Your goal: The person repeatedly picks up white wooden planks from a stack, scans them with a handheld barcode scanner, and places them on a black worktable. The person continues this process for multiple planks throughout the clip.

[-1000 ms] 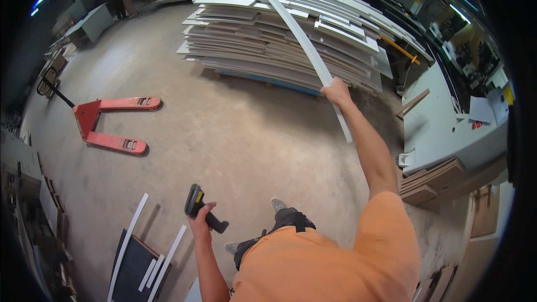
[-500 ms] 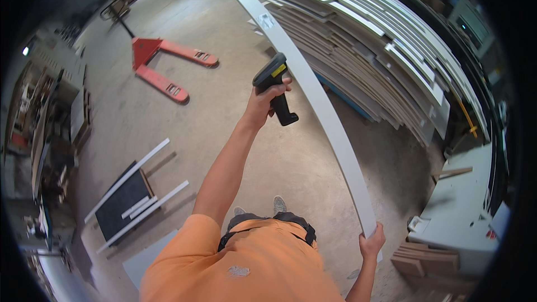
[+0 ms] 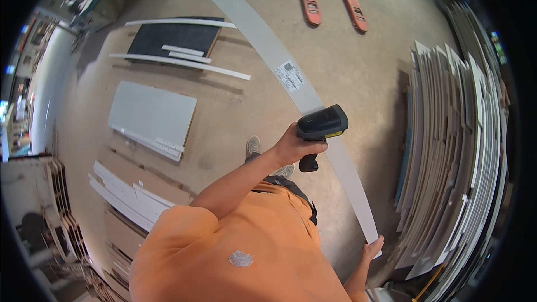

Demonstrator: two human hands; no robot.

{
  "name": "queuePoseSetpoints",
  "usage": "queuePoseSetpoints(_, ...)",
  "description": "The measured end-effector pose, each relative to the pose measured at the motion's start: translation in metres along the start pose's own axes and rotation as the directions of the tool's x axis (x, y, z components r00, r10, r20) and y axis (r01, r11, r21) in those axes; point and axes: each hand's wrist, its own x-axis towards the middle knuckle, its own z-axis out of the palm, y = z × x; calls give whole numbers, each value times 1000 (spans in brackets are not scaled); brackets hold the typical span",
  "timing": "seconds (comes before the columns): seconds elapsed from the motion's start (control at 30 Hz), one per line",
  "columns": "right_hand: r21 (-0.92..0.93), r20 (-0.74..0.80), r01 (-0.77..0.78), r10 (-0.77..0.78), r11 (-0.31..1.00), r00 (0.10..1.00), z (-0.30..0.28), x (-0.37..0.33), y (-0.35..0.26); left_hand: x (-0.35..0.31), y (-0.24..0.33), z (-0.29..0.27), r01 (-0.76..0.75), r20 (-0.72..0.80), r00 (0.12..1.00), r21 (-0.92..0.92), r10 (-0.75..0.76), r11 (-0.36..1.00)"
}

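My left hand [image 3: 295, 146] grips a black handheld barcode scanner [image 3: 323, 123] by its handle, fingers wrapped round it. Beneath the scanner runs a long, pale strip panel [image 3: 251, 32], which crosses the view from the top to the lower right. A printed label [image 3: 290, 75] is stuck on its face, a little beyond the scanner. At the near end of the panel, my right hand [image 3: 372, 249] is closed on its edge. The scanner covers part of the panel's middle; whether the two touch, I cannot tell.
A tall stack of boards [image 3: 436, 151] stands on the right. Red pallet jack forks [image 3: 311, 0] lie at the top. On the left are a dark board [image 3: 168, 39] with white strips, a grey panel stack [image 3: 151, 112] and piled white strips [image 3: 120, 193].
I have turned to the left, so the pallet jack now shows at the upper right and the low stacks come into view. The scanner has come nearer my body, over the panel.
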Motion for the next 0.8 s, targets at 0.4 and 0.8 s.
queuePoseSetpoints(0.4, -50, 55, 489, -487, 871, 872, 11, 170, -194, -54, 50, -159, -196, -382, 914, -128, 134, 972)
queuePoseSetpoints(0.8, -460, 684, 700, -285, 547, 672, 18, 260, -306, -119, 20, -285, -190, -837, 533, -265, -128, 945)
